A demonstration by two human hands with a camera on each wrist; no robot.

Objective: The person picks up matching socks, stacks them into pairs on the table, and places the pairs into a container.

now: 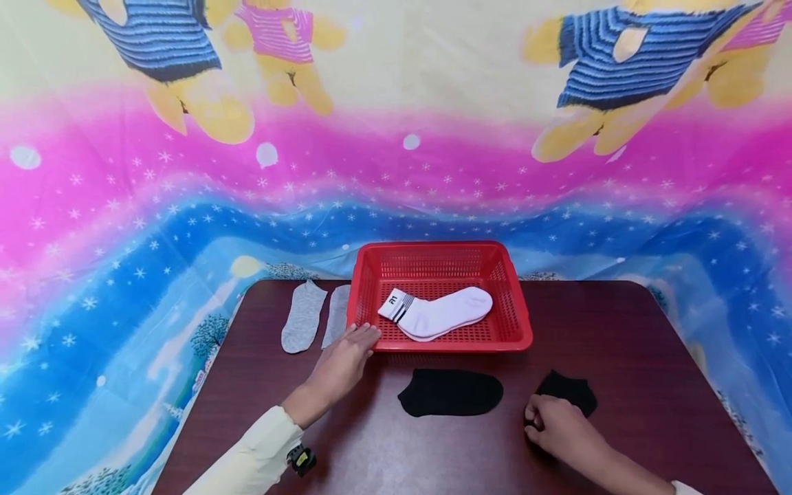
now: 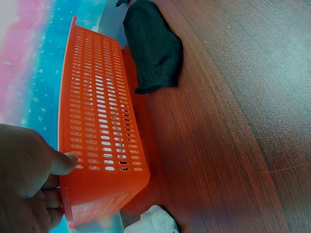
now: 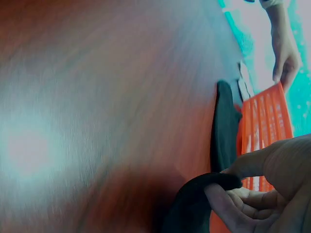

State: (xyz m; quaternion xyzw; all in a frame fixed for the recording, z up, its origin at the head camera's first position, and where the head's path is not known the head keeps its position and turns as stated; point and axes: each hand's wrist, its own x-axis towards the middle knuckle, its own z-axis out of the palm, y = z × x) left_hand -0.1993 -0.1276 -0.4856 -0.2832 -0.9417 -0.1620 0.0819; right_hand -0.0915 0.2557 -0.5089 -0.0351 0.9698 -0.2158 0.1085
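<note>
My left hand (image 1: pixel 346 357) grips the near-left corner of a red plastic basket (image 1: pixel 520 337). In the left wrist view the thumb (image 2: pixel 65 163) lies on its slotted outer wall. A pair of white socks (image 1: pixel 448 313) with dark stripes at the cuff lies in the basket. At the right, my right hand (image 1: pixel 566 430) pinches a black sock (image 1: pixel 572 392) between thumb and finger; the right wrist view shows the pinched edge of this sock (image 3: pixel 189 208) raised. Another black sock (image 1: pixel 452 392) lies flat between the basket and the table's near side.
Two grey socks, one in full view (image 1: pixel 303 320) and one partly behind the basket (image 1: pixel 336 313), lie left of it. The dark red-brown table (image 1: pixel 383 447) ends at a printed cloth (image 1: pixel 396 179) hanging behind and at both sides. A black wrist strap (image 1: pixel 301 459) sits on my left sleeve.
</note>
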